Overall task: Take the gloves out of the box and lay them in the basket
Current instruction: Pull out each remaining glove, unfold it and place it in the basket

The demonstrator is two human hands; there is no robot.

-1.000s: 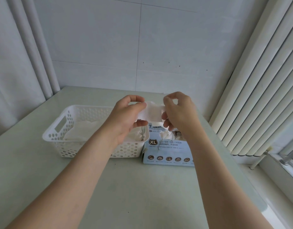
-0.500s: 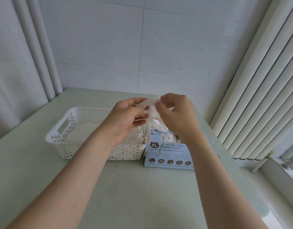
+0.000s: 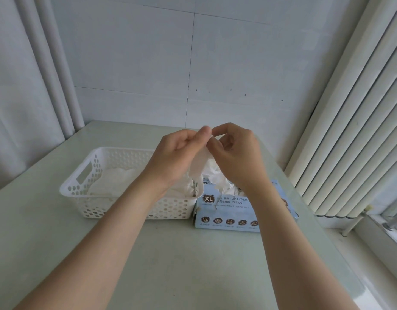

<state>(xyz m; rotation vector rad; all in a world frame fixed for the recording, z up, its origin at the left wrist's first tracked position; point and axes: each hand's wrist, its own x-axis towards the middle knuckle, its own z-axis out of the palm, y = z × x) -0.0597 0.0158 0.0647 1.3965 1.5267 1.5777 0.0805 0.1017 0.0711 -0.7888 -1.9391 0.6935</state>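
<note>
On the pale green desk [image 3: 193,265], the white perforated plastic basket [image 3: 76,189], some white gloves [image 3: 117,180] lying in it, touches the pale blue cardboard box [image 3: 226,211]. My worry is that the thin white disposable glove [image 3: 198,163] hanging over the box's opening clings to the crumpled bunch [image 3: 224,184] poking out, so a lift could drag extras onto the desk. The left hand [image 3: 172,157] pinches the glove's top edge between thumb and fingertips, and the right hand [image 3: 235,157], fingers curled, pinches the same edge just beside it.
</note>
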